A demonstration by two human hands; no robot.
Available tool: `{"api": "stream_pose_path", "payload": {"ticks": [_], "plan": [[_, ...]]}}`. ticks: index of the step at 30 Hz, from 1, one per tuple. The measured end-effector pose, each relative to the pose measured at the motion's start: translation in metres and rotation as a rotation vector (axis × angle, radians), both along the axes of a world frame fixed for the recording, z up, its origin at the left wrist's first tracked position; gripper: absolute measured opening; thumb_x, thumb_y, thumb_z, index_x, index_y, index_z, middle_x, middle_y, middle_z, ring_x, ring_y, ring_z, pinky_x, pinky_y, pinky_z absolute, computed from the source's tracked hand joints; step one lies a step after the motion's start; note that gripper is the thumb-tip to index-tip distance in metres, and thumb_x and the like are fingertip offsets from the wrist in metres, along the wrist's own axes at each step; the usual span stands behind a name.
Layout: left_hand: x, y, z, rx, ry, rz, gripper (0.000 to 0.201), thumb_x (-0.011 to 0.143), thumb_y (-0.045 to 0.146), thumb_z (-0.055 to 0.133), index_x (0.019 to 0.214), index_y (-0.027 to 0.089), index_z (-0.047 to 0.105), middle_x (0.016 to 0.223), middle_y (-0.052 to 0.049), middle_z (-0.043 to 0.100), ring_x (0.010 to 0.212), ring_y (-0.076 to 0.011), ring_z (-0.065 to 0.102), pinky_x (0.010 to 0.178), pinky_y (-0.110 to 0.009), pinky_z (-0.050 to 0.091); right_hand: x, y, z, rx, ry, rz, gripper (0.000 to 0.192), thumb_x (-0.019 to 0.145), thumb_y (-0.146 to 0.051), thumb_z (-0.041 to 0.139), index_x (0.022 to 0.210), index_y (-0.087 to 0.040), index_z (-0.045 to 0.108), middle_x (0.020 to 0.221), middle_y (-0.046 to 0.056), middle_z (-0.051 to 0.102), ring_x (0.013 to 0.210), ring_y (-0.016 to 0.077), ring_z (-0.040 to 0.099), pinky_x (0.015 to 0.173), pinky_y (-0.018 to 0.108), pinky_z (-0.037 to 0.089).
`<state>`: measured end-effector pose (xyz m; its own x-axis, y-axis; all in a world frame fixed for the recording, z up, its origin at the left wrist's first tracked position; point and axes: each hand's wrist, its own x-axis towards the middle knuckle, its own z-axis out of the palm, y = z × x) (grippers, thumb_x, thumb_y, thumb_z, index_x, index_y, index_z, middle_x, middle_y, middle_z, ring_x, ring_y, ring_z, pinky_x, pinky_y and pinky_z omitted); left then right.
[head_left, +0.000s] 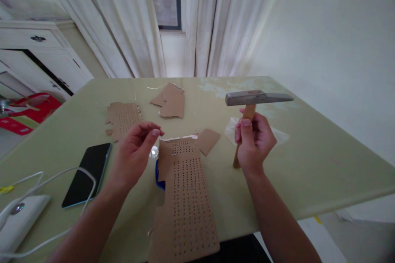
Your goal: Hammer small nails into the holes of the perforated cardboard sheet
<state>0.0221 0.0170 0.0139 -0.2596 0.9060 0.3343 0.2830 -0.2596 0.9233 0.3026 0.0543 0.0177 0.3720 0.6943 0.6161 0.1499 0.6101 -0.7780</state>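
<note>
My right hand (254, 141) grips the wooden handle of a hammer (257, 98), whose grey metal head is raised above the table at the right. My left hand (135, 148) is lifted over the table with fingertips pinched together on something small and thin, perhaps a nail; I cannot make it out. Below and between the hands lies a long strip of brown cardboard (185, 197) punched with rows of small holes, reaching to the table's near edge. A blue object (158, 174) peeks from under its left side.
A green table (324, 160) carries two other cardboard pieces (123, 117) (171, 100), a black phone (88, 172), a white device with cables (18, 218) and a clear plastic sheet (280, 134). Curtains, a window and a white cabinet (40, 55) stand behind.
</note>
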Motion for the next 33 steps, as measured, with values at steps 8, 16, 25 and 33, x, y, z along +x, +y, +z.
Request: {"api": "stream_pose_path", "payload": {"ticks": [8,16,25,33], "plan": [[-0.001,-0.009,-0.011,0.073,0.225,-0.18,0.012,0.095,0.036,0.078,0.09,0.026,0.084,0.085,-0.002,0.081,0.075,-0.0178,0.068,0.066,-0.03,0.051,-0.001,-0.002,0.003,-0.034,-0.004,-0.01,0.028,0.104,-0.047,0.069,0.115,-0.021,0.072,0.071,-0.005,0.057,0.049,0.0084,0.046,0.044,0.021,0.038],[0.001,-0.012,-0.016,0.099,0.317,-0.244,0.009,0.096,0.029,0.079,0.102,0.031,0.086,0.093,0.0,0.084,0.077,-0.0167,0.066,0.065,-0.029,0.049,-0.001,-0.002,0.006,-0.03,-0.021,-0.018,0.026,0.105,-0.045,0.069,0.115,-0.022,0.073,0.071,-0.005,0.057,0.048,0.0088,0.046,0.043,0.022,0.036],[0.0,-0.015,-0.018,0.093,0.354,-0.274,0.009,0.097,0.028,0.079,0.104,0.03,0.085,0.092,0.0,0.083,0.074,-0.0154,0.063,0.064,-0.029,0.048,0.0,-0.001,0.004,-0.018,0.003,-0.006,0.024,0.105,-0.042,0.069,0.116,-0.022,0.075,0.072,-0.005,0.058,0.048,0.0081,0.047,0.042,0.022,0.036],[0.001,-0.015,-0.016,0.111,0.364,-0.285,0.008,0.097,0.027,0.079,0.103,0.03,0.085,0.092,0.001,0.083,0.075,-0.0149,0.064,0.064,-0.028,0.049,0.001,-0.001,0.003,-0.015,0.022,0.014,0.024,0.105,-0.041,0.07,0.116,-0.021,0.076,0.072,-0.005,0.059,0.048,0.0077,0.046,0.042,0.022,0.036]]}}
